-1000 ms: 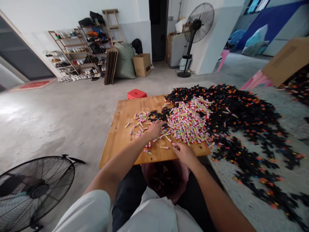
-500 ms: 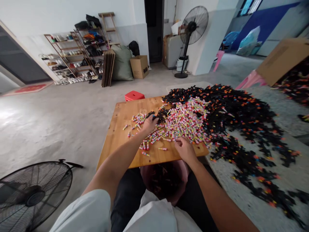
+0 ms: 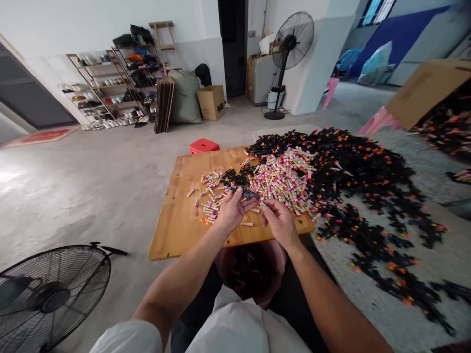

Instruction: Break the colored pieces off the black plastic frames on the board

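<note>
Black part [image 3: 246, 192] pinched by left hand [image 3: 231, 211]; right hand's [image 3: 279, 221] grasp unclear

A square wooden board [image 3: 176, 220] serves as the work surface, its left half bare; a heap of small multicoloured tubes [image 3: 283, 179] lies on its right part; left of that heap a thinner scatter of the same tubes [image 3: 209, 196] spreads over the wood, with a few black pieces [image 3: 235, 176] between the two; right of the heap and beyond it, a wide spill of black parts with orange tips [image 3: 368, 171] covers the speckled grey floor [image 3: 434, 279] and overlaps the board's far right corner.
</note>
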The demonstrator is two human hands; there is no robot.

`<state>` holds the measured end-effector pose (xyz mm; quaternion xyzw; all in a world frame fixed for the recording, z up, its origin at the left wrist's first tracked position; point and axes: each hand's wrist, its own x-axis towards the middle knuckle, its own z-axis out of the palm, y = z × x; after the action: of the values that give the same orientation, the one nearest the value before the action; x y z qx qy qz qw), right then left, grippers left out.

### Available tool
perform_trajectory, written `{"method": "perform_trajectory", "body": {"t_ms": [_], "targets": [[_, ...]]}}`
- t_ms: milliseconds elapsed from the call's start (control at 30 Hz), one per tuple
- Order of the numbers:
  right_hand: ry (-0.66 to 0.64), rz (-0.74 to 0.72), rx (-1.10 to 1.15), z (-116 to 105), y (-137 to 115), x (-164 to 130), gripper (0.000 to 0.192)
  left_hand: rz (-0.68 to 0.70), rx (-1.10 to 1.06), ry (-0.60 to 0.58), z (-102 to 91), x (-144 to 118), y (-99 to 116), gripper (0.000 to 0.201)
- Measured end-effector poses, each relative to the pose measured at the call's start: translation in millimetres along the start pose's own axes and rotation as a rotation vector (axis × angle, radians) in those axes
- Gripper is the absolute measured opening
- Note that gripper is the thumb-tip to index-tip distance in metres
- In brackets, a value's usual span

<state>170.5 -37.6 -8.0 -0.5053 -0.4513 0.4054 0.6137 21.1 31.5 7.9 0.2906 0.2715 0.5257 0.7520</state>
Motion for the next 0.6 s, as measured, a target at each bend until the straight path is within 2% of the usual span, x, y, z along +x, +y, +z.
{"method": "perform_trajectory", "body": {"t_ms": [233, 400, 600], "targets": [[-0.044, -0.051, -0.047, -4.6, -6.5, -5.2, 0.038, 0.003, -0.016, -0.025, 2.8, -3.7, 0.5, 0.04], [-0.054, 0.075, 0.133, -3.8, -3.8, -3.7, 0.038, 0.009, -0.032, -0.055, 1.8, -7.4, -1.3, 0.037], [-0.049, 0.171, 0.219, -2.0, -5.4, -3.3, 0.032, 0.017, -0.037, -0.051, 0.1, -9.8, -5.2, 0.039]]}}
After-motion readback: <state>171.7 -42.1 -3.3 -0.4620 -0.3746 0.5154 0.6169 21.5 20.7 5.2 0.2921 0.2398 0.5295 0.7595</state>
